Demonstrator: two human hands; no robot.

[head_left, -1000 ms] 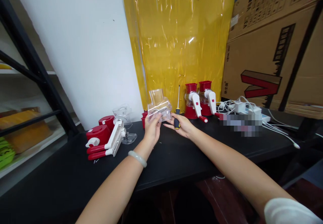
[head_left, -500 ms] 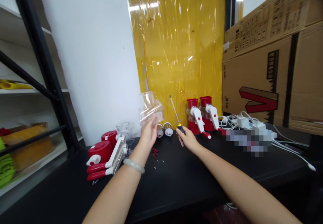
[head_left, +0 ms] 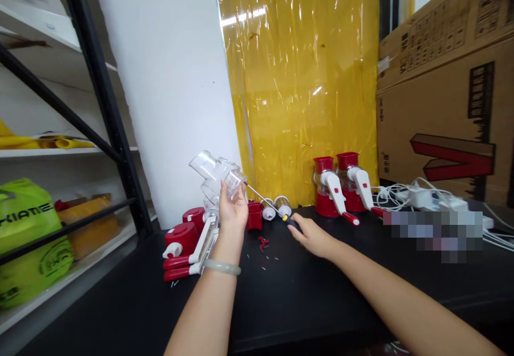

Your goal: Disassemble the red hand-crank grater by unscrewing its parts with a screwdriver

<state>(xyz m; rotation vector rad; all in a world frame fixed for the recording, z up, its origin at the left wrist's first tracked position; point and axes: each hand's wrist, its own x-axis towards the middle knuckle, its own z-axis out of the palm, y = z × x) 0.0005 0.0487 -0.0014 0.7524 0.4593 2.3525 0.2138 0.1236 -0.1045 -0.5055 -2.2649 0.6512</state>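
My left hand (head_left: 234, 206) is closed around a clear plastic grater body (head_left: 217, 169), raised above the table and tilted to the left. Closed on the black and yellow handle of a screwdriver (head_left: 265, 199) is my right hand (head_left: 311, 234). The screwdriver's shaft slants up and left, its tip at the right end of the clear body; I cannot tell whether it touches. Behind the hands are two grater drums (head_left: 282, 206) and a red plastic part (head_left: 254, 216). Small red pieces (head_left: 263, 243) and several screws (head_left: 264, 268) lie on the black table (head_left: 281, 308).
Two red and white rotary graters (head_left: 326, 190) stand at the back right, beside white cables and adapters (head_left: 421, 195). Red bases (head_left: 180, 240) and crank handles (head_left: 179, 273) lie at left. A large cardboard box (head_left: 437, 99) borders the right side, shelving (head_left: 92, 72) the left.
The clear body has turned and tilted left in my left hand. The screwdriver has swung from near upright to pointing left, its tip now at the body. The camera view has shifted left.
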